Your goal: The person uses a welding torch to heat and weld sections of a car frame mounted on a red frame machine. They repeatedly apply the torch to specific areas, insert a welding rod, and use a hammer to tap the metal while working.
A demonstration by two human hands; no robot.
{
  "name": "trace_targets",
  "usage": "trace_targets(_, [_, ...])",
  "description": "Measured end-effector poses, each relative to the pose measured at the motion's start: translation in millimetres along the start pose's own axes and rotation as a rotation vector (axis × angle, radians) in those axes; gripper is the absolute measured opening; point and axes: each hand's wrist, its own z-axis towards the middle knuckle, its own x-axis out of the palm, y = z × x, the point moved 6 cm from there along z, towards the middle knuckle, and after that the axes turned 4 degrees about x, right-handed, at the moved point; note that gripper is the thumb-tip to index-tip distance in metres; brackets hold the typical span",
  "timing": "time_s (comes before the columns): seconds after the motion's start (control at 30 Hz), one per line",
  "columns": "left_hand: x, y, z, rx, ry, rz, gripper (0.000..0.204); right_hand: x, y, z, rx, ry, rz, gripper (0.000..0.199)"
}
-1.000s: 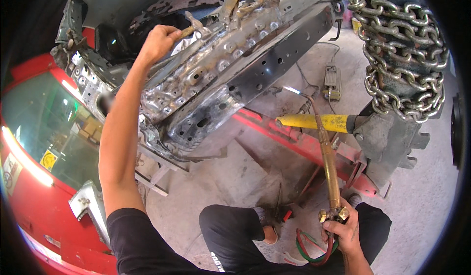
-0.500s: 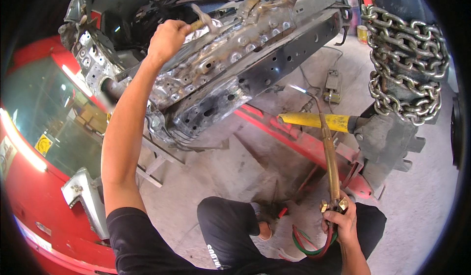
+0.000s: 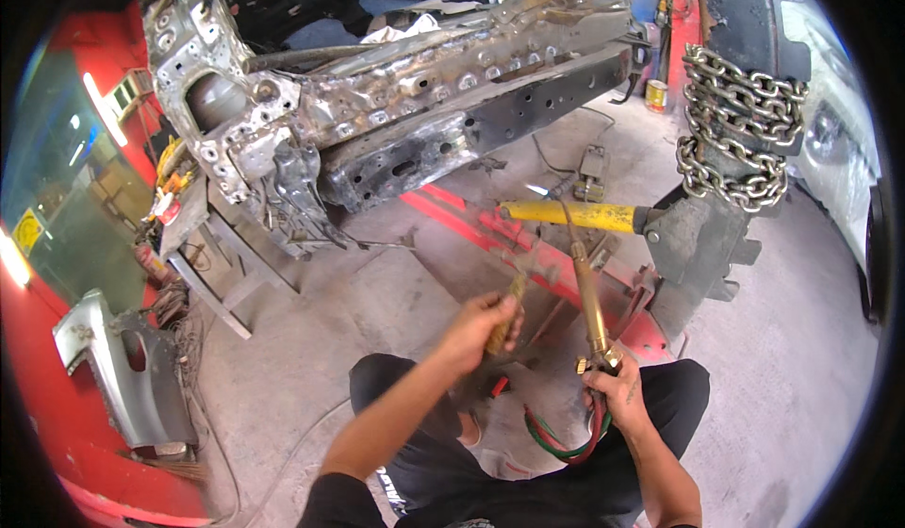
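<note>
Torch (image 3: 587,302) gripped in right hand (image 3: 617,388), flame (image 3: 537,189) well beyond it, wooden handle (image 3: 497,340) clenched nearby in left hand (image 3: 479,330)

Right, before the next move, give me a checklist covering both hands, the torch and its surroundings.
1. Torch secure: ok, right hand closed around its lower end.
2. Torch lit: ok, flame at the tip.
3. Flame pointed away from the left hand: ok, it points up and left, well beyond that hand.
4. Wooden-handled tool secure: ok, left fingers wrapped around it.
5. Gloves on: not ok, both hands bare.
6. Hoses free of snags: cannot tell, their far run is hidden.
</note>
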Motion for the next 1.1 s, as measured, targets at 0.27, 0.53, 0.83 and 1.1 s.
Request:
trace_targets(0.27, [-2.5, 109.1, 38.6, -0.203, 0.095, -0.304, 0.035, 5.8, -75.5, 19.2, 0.193, 0.078, -0.025, 0.036])
trace_targets(0.53, [-34.7, 130.3, 80.2, -0.265, 0.133, -0.35, 0.044, 11.6, -86.2, 84.9, 0.582, 0.221, 0.018, 0.047])
trace_targets(0.83, [-28.8, 113.3, 42.8, -0.493, -0.343, -0.193, 0.032, 11.9, -59.8, 91.1, 0.602, 0.337, 0.042, 0.097])
trace_targets(1.1, [12.6, 45.6, -69.5, -0.651, -0.603, -0.133, 0.033, 95.1, 78.8, 57.5, 0.34, 0.254, -0.73, 0.047])
